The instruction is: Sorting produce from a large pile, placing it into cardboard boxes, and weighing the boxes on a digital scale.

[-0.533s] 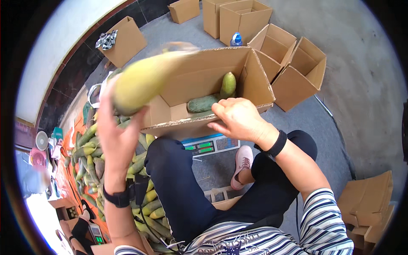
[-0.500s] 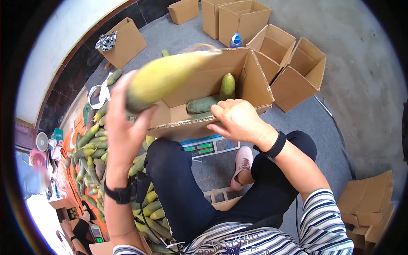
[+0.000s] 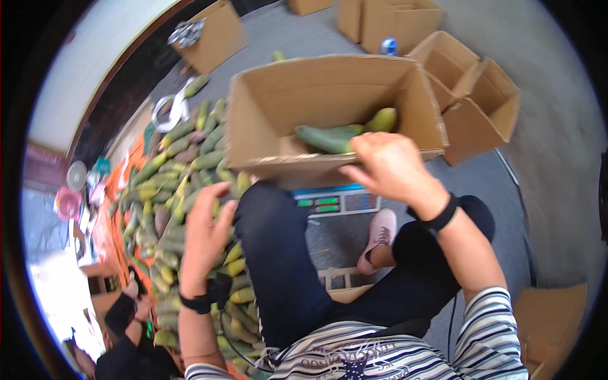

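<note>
The step in hand looks like fetching the next piece of fruit for packing. The left hand (image 3: 206, 237), at centre left of the frame, hangs spread and holding nothing over the pile (image 3: 168, 209) of long green and yellow fruit that runs down the left side; whether its fingertips touch the fruit cannot be told. The right hand (image 3: 389, 168), right of centre, has its fingers curled over the near rim of the box (image 3: 266, 120), steadying it rather than holding any fruit. The box fills the upper middle; a few fruits (image 3: 335, 136) lie in its far right corner, and the rest of its floor is bare (plenty of room to lay more).

The next move calls for closing the left hand on one fruit and carrying it up and right over the near wall of the box. That wall and the dark-trousered knee (image 3: 272, 215) just beside the hand are the edges to clear. More empty boxes (image 3: 475, 95) crowd the upper right
</note>
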The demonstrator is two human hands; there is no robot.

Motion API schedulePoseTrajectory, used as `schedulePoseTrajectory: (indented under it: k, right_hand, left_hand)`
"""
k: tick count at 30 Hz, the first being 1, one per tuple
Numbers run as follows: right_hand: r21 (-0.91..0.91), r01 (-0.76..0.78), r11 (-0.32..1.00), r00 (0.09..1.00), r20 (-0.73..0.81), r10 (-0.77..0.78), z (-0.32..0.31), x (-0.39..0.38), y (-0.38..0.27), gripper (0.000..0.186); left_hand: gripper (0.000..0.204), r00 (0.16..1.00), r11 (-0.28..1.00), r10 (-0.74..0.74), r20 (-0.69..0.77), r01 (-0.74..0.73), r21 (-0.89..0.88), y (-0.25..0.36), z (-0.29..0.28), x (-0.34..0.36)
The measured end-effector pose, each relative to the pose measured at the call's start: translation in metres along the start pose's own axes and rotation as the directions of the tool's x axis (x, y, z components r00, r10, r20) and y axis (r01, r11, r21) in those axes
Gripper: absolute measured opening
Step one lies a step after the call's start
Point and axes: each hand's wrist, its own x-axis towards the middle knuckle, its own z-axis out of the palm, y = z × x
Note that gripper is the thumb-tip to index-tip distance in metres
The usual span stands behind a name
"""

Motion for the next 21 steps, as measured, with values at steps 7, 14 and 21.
schedulePoseTrajectory:
  k: [7,14,21]
  right_hand:
    - [-0.013,0.005,1.000,1.000,-0.016,-0.005,-0.007,0.005,-0.011,0.029]
    - [-0.079,-0.067,0.995,0.998,0.007,0.067,-0.003,0.008,-0.013,0.030]
    - [-0.104,-0.108,0.989,0.993,0.026,0.111,-0.003,0.012,-0.016,0.031]
  left_hand:
    - [0.025,0.914,0.952,-0.290,0.285,0.305,-0.009,-0.131,0.090,-0.136]
    - [0.039,0.783,0.831,-0.539,0.310,0.436,0.345,-0.164,0.107,-0.184]
    - [0.027,0.872,0.341,-0.485,-0.058,0.250,0.906,-0.257,0.062,-0.172]
